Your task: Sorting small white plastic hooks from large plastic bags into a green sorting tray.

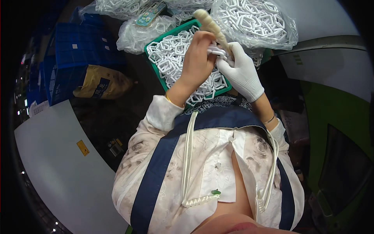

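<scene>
Over a green crate [156, 73] my two hands are close together, fingers bent. My bare left hand [198, 60] is closed around white plastic rings [215, 50]. My right hand [242, 70], in a white knit glove, is closed at the narrow lower end of a tool with a thick, cream, wrapped-looking handle [210, 25]. That handle tilts up and away to the left; the tool's working end is hidden among my fingers. The gloved fingertips also meet the rings. Many loose white angular rings [168, 52] fill the crate beneath.
Clear plastic bags of similar rings [255, 21] surround the crate's far side. A patterned phone-like item [151, 15] lies on one bag. Blue bins [80, 48] and a brown sack [103, 82] stand left, near a pale panel [58, 163]. A grey-and-green surface [327, 74] is at right.
</scene>
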The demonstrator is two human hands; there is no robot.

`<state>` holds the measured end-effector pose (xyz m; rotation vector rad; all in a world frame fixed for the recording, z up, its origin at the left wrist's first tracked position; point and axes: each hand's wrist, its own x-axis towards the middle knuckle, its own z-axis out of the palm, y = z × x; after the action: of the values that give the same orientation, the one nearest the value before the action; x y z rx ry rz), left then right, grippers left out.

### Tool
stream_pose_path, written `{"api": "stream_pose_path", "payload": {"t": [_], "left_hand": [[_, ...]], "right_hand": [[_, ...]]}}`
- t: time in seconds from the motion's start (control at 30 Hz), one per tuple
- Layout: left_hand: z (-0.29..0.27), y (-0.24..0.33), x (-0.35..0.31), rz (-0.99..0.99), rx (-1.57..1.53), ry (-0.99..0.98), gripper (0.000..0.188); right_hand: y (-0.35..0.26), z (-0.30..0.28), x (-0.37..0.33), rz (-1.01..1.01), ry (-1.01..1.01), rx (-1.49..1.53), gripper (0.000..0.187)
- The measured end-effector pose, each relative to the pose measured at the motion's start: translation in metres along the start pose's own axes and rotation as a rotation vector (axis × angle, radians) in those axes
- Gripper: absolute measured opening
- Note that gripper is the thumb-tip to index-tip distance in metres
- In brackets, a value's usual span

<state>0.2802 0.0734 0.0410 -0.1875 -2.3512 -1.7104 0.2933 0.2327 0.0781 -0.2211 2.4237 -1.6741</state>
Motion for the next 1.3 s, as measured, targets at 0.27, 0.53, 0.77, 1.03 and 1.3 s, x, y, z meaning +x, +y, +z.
{"api": "stream_pose_path", "payload": {"t": [0.27,0.53,0.77,1.03,1.3], "left_hand": [[-0.007,-0.013,0.016,-0.280,-0.509,-0.132,0.012],[0.005,-0.020,0.002,-0.686,-1.622,-0.170,0.029],[0.015,-0.001,-0.007,-0.775,-1.661,-0.352,0.041],[0.003,0.018,-0.005,-0.688,-1.432,-0.316,0.044],[-0.005,0.016,0.002,-0.647,-1.508,-0.305,0.051]], "right_hand": [[0.024,0.009,-0.021,-0.137,0.035,-0.221,0.020],[-0.011,-0.005,-0.022,-0.038,0.167,0.072,0.020],[-0.008,0.002,-0.011,-0.071,0.074,0.202,0.028],[-0.010,-0.008,-0.005,0.184,0.082,0.730,0.017],[-0.011,-0.014,0.001,0.364,0.112,0.858,0.012]]}}
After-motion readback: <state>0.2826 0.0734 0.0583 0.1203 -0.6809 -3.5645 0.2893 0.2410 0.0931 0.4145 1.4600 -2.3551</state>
